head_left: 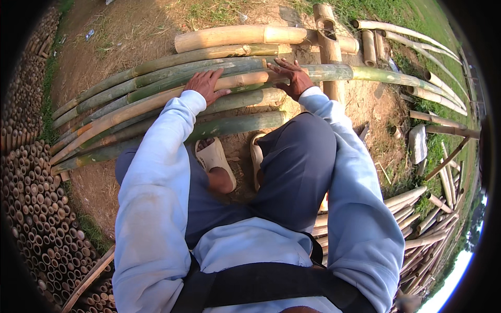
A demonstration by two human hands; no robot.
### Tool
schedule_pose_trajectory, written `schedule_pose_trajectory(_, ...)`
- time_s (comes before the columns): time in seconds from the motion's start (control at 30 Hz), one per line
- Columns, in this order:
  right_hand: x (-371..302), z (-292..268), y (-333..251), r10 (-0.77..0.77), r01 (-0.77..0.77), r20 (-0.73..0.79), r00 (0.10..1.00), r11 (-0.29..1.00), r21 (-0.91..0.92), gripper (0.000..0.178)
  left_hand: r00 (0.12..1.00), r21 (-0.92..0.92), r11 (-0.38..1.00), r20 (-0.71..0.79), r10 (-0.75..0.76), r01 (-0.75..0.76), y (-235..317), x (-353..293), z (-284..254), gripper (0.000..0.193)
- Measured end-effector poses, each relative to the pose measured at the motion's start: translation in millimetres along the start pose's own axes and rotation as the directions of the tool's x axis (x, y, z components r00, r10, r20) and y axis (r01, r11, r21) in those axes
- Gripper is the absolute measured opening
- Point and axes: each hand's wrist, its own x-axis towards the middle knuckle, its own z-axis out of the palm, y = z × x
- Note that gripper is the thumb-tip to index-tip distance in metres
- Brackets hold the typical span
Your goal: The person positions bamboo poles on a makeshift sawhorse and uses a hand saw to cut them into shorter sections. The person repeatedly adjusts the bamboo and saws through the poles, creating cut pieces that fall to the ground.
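A long bamboo pole (242, 80), tan in its middle and green further right, lies across several green bamboo poles (229, 125) on the ground before me. My left hand (205, 85) rests flat on its tan stretch, fingers spread and thumb pointing right. Further right, my right hand (293, 78) lies over the same pole with its fingers apart. Neither hand is wrapped round it; both palms are hidden. To the right, the pole passes over a short upright-lying bamboo post (330, 55) with a notch cut near its far end.
Beyond the poles lies a thick tan bamboo length (240, 37). Stacked cut bamboo (39, 208) fills the left side. A loose heap of bamboo (433, 237) lies at the lower right, near a pale block (417, 143). My sandalled foot (216, 161) is close to the nearest pole.
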Motion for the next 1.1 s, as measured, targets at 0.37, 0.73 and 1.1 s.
schedule_pose_trajectory(0.37,-330,5,-129,0.752,-0.766,-0.249,0.611,0.641,0.057,0.062,0.995,0.081,0.993,0.033,-0.089,0.086,13,5,-8,0.111)
schedule_pose_trajectory(0.73,-383,61,-121,0.958,-0.867,-0.2,0.205,0.273,0.417,0.052,0.981,0.129,0.978,0.08,-0.175,0.164,46,21,-16,0.115)
schedule_pose_trajectory(1.1,-376,-44,-166,0.923,-0.323,-0.378,0.064,0.378,0.868,0.029,0.976,0.101,0.976,0.084,-0.202,0.194,52,40,-5,0.113)
